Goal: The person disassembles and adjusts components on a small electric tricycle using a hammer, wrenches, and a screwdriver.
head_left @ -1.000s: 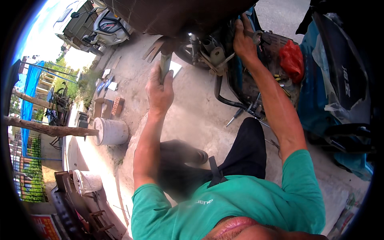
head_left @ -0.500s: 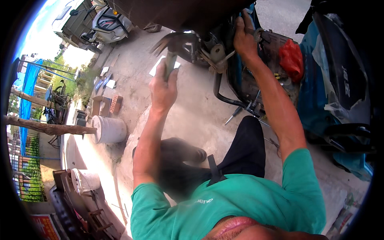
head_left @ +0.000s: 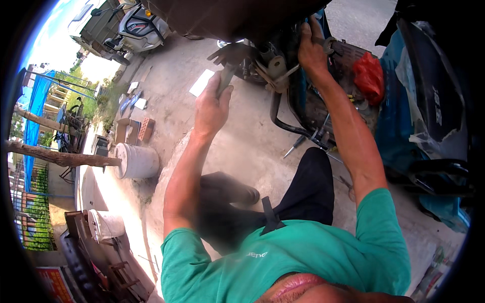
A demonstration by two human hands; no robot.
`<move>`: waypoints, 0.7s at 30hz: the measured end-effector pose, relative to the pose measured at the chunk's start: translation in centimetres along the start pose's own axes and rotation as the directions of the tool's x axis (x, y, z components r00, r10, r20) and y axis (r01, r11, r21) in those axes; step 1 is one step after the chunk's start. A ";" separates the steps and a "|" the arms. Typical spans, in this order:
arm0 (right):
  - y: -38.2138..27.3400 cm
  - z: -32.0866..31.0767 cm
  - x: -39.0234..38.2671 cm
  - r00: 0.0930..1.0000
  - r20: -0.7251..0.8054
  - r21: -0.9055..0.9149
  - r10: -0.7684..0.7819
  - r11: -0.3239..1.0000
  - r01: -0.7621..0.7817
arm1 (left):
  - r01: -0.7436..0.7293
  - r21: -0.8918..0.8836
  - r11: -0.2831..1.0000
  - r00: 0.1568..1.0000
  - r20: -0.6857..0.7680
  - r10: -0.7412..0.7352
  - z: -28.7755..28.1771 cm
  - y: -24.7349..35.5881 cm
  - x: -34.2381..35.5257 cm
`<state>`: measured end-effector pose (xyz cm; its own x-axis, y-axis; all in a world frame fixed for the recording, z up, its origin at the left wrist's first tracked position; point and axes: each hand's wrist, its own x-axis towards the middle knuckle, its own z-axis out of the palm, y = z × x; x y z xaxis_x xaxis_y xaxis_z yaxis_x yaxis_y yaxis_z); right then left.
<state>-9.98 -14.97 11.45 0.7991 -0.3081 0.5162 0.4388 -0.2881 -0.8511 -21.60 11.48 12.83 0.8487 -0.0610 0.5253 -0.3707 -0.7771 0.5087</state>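
Evidently one hammer in left fingers, right fingers of unclear hold, two buckets.

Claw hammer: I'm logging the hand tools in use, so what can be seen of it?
The claw hammer has a dark metallic head with a forked claw pointing left in the picture and a grey-green handle. The left hand grips the handle, thumb on its right side, holding it raised with the head near the scooter's front parts. The head's other end blends into those parts; contact there is unclear.
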 end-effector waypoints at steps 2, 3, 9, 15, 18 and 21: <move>-0.6 -0.4 -0.4 0.996 0.010 -0.044 0.090 0.995 -0.089 | -0.073 0.033 0.997 0.997 0.007 0.073 -0.7 0.4 0.4; -0.6 -0.4 -0.4 0.997 -0.009 -0.044 0.079 0.996 -0.079 | -0.085 0.034 0.996 0.996 -0.011 0.085 -0.9 0.5 0.6; 0.5 -0.4 -0.1 0.998 0.015 -0.049 0.064 0.997 -0.064 | -0.055 -0.117 0.992 0.983 -0.183 0.032 -0.8 0.6 0.1; -0.1 -0.7 -0.2 0.999 0.021 -0.005 0.049 0.999 -0.049 | -0.025 -0.009 1.000 1.000 -0.006 0.025 -0.3 0.4 0.5; 0.8 -0.4 0.2 1.000 -0.003 -0.010 -0.003 1.000 0.003 | 0.198 -0.172 0.965 0.980 0.064 -0.190 -0.7 0.9 -0.8; 1.5 -0.2 0.2 0.998 0.007 0.013 -0.058 0.998 0.057 | 0.546 -0.562 0.622 0.833 0.279 -0.479 0.1 1.1 -5.3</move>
<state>-9.20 -15.67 10.28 0.7753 -0.2848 0.5637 0.4893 -0.2936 -0.8212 -26.50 10.86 10.52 0.9892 0.1468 0.0037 0.0206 -0.1640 0.9862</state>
